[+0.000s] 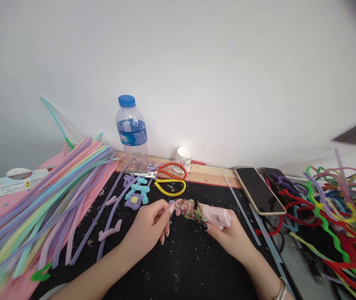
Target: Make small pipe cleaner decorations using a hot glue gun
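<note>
My right hand [231, 238] is closed around a pale pink hand-held trimmer [215, 215]. Multicoloured fuzz coats the trimmer's front end, which points left. Between the thumb and fingers of my left hand [151, 223] is a pink pipe cleaner [176, 203], pinched right by the fuzzy end; whether the two touch is hard to see. Beyond my left hand lie a purple pipe-cleaner flower [133, 201] with a yellow centre and a turquoise twisted pipe-cleaner piece [140, 188]. Scissors [170, 188] with one red and one yellow handle rest behind them.
Pastel pipe cleaners [59, 200] are heaped on the left. A water bottle [131, 129] and a paper cup [183, 159] stand along the wall. To the right are a phone [259, 189] and a tangle of bright pipe cleaners [337, 216]. Fuzz scraps dot the black mat [178, 266].
</note>
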Available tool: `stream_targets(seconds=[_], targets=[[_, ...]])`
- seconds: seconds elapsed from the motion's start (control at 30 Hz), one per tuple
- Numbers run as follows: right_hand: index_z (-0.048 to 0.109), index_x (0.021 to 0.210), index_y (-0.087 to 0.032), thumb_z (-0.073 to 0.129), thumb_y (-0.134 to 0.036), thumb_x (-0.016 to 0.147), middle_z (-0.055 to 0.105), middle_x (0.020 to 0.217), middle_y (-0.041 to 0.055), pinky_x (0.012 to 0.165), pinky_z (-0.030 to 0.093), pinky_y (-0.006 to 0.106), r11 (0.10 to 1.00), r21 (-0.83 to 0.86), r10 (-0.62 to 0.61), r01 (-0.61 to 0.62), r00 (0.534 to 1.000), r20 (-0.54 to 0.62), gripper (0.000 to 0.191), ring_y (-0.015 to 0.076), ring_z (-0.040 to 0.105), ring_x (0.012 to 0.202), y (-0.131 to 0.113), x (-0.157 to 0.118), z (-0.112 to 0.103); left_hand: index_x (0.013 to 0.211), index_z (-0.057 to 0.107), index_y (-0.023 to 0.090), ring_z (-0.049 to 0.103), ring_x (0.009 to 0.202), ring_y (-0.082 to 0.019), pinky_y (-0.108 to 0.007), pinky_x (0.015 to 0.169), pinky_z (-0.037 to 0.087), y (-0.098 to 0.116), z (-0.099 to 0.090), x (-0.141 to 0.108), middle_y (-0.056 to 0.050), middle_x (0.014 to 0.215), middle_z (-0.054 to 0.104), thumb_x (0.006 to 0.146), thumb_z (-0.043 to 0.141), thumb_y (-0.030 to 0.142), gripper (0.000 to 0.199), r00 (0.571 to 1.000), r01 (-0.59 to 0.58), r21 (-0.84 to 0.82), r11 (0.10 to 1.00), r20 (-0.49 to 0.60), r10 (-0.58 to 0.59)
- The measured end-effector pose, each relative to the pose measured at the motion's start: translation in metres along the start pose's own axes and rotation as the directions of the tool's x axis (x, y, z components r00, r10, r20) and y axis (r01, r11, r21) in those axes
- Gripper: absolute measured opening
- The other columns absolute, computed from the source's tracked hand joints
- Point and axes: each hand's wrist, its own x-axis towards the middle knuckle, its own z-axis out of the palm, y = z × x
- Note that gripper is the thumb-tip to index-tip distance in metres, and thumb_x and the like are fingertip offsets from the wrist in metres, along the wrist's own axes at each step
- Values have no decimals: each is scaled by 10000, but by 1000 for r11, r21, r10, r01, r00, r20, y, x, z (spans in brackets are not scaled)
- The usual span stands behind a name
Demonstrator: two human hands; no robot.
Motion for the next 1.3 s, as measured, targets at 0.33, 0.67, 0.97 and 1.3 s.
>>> stream_targets(seconds=[0.33,0.67,0.97,1.3], targets=[[559,681,-144,566,-312,784,520,603,-4,485,385,220,1000,-17,11,-12,1000,-8,197,120,456,522,0,2,-1,700,459,191,473,384,-91,-187,406,377,1,0,-2,49,506,502,890,406,369,266,1000,-20,30,999,9,19],[569,695,-149,563,-313,797,546,603,1,491,398,218,992,-124,-18,10,998,-65,194,121,476,518,3,0,-1,721,491,184,484,398,-91,-188,422,385,1,0,-1,43,522,521,893,412,372,267,999,-32,56,998,7,31],[569,1040,-173,528,-226,806,650,965,74,742,472,306,966,-255,-43,-47,941,-334,244,220,612,840,6,6,-8,662,451,174,453,328,-70,-161,353,361,3,1,2,43,458,542,868,472,414,317,987,109,-250,962,142,-75],[478,1225,-194,604,-194,727,503,1196,126,928,373,517,806,-592,-213,17,941,-262,514,318,441,1112,12,8,1,642,480,163,381,303,-48,-127,298,300,5,1,1,43,416,510,850,533,372,299,962,243,-501,831,234,-140]])
